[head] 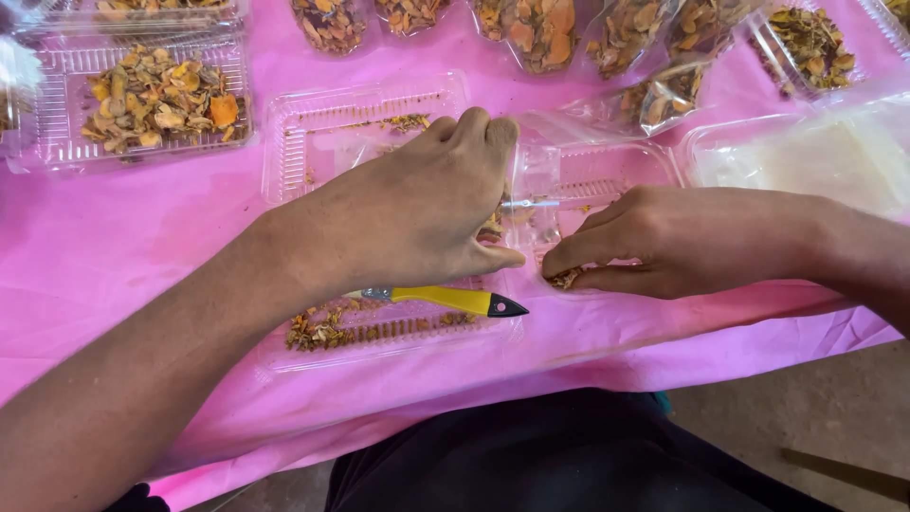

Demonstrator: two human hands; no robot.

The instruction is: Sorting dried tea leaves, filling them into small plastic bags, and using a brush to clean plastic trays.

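**Dried flakes under two hands in one open clear box**

Dried flakes (566,278) lie pinched in the right hand (654,242), fingertips narrowed on them, just right of the left hand (417,213), which rests curled, palm down; whether it holds anything I cannot tell. One yellow-handled knife (445,300) lies crosswise beneath it, in the clear box (303,123) on the pink bench (142,228).

A small packing stall or home workshop: a table (114,228) under pink cloth, clear plastic trays (57,114) and bags (654,57) of dried orange-brown flakes across the frame's top, bare earthen floor (806,417) lower right.
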